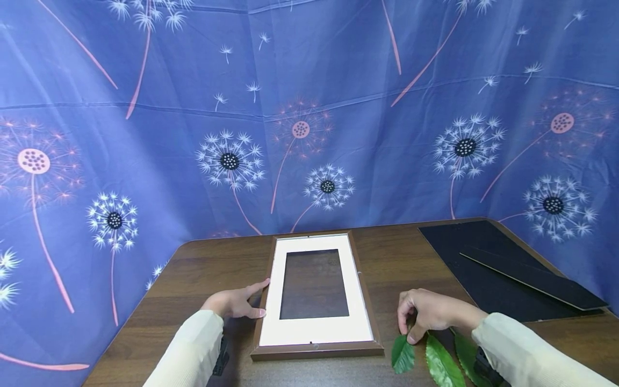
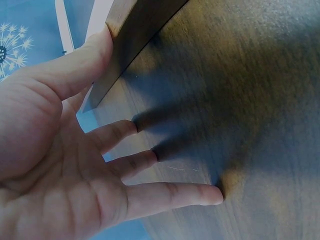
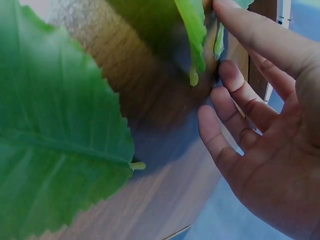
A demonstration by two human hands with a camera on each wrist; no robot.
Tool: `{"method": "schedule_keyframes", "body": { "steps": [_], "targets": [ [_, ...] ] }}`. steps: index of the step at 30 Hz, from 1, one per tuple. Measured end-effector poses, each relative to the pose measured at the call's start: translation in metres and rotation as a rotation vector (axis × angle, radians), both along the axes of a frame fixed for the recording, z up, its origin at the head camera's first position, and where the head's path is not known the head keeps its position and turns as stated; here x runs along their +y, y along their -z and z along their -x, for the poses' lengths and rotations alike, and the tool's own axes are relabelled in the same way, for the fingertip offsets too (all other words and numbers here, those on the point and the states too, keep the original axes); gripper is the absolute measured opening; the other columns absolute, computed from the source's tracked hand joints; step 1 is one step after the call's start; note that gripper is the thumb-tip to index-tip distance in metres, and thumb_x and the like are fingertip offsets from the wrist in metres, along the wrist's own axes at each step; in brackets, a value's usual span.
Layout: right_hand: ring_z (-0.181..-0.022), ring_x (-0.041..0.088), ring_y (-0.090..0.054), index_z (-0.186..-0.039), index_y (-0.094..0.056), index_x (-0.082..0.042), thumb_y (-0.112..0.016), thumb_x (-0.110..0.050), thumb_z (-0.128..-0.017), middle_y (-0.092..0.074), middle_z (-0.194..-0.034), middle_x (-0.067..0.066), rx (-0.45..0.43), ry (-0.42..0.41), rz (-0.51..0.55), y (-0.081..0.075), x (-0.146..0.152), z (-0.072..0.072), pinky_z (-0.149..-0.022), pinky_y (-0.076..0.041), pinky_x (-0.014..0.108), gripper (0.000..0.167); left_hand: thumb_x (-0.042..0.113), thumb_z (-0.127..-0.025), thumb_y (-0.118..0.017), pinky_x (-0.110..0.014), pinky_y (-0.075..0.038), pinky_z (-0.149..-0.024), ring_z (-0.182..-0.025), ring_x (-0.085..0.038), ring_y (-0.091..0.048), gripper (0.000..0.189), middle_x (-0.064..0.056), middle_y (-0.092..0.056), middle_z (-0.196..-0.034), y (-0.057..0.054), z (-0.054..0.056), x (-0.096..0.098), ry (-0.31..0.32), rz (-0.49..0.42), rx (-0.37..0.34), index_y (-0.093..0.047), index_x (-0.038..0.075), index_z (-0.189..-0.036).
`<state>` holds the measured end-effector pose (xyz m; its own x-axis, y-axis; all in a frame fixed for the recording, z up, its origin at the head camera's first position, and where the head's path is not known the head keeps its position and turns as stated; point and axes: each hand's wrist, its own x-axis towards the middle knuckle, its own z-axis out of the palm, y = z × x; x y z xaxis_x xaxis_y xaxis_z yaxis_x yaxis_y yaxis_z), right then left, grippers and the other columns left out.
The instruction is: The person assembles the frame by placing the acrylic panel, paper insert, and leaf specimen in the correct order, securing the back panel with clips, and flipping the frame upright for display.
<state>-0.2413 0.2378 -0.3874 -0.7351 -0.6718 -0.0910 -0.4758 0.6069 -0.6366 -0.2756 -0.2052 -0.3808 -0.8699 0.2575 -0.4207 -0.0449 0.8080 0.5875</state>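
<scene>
A brown picture frame (image 1: pixel 314 352) with a white mat (image 1: pixel 319 331) around a rectangular opening lies on the wooden table. My left hand (image 1: pixel 237 302) is at its left edge, fingers spread. In the left wrist view the thumb (image 2: pixel 95 50) presses the frame's side (image 2: pixel 145 30), while other fingertips rest on the tabletop. To the frame's right, my right hand (image 1: pixel 430 310) pinches a small green leaf (image 1: pixel 403 355) by its upper end between thumb and forefinger. Two more leaves lie beneath that wrist, one glossy leaf (image 1: pixel 442 361) and one darker leaf (image 1: pixel 466 355).
At the table's right side lies a large black board (image 1: pixel 447 242), with a narrower black strip (image 1: pixel 532 277) resting slantwise on it. A blue dandelion-print cloth (image 1: pixel 387 177) hangs behind and beside the table (image 1: pixel 203 269).
</scene>
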Motion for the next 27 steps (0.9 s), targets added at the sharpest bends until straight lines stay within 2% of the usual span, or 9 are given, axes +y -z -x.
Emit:
{"method": "schedule_keyframes", "body": {
  "steps": [7, 16, 22, 27],
  "targets": [
    [-0.082, 0.006, -0.047, -0.081, -0.074, -0.018, -0.089, -0.007, -0.069, -0.054, -0.088, -0.010, -0.014, -0.015, -0.006, -0.001, 0.006, 0.003, -0.072, -0.040, 0.025, 0.022, 0.020, -0.090, -0.079, -0.068, -0.026, -0.112, -0.147, -0.052, -0.021, 0.087, -0.026, -0.026, -0.162, 0.004, 0.003, -0.001, -0.009, 0.002, -0.005, -0.029, 0.016, -0.161],
    [-0.079, 0.005, -0.047, -0.077, -0.074, -0.018, -0.089, -0.008, -0.070, -0.053, -0.085, -0.012, -0.003, -0.026, -0.011, 0.000, 0.006, 0.004, -0.070, -0.039, 0.024, 0.019, 0.020, -0.089, -0.079, -0.069, -0.026, -0.111, -0.147, -0.053, -0.021, 0.088, -0.026, -0.025, -0.163, 0.002, 0.000, -0.001, -0.011, -0.001, -0.001, -0.029, 0.016, -0.161],
    [-0.081, 0.006, -0.049, -0.087, -0.075, -0.017, -0.086, -0.010, -0.077, -0.056, -0.088, -0.008, -0.044, -0.071, 0.013, -0.004, 0.011, 0.008, -0.072, -0.042, 0.025, 0.017, 0.019, -0.089, -0.079, -0.069, -0.027, -0.111, -0.147, -0.053, -0.022, 0.088, -0.027, -0.027, -0.162, 0.001, 0.000, 0.000, -0.017, -0.010, -0.009, -0.029, 0.015, -0.161],
    [-0.081, 0.006, -0.050, -0.087, -0.075, -0.018, -0.087, -0.009, -0.073, -0.056, -0.088, -0.009, -0.017, -0.083, 0.015, -0.003, 0.013, 0.010, -0.071, -0.043, 0.026, 0.021, 0.018, -0.088, -0.080, -0.069, -0.027, -0.111, -0.147, -0.052, -0.023, 0.089, -0.027, -0.029, -0.161, -0.001, -0.001, 0.001, -0.025, -0.019, -0.011, -0.029, 0.015, -0.161]
  ]
}}
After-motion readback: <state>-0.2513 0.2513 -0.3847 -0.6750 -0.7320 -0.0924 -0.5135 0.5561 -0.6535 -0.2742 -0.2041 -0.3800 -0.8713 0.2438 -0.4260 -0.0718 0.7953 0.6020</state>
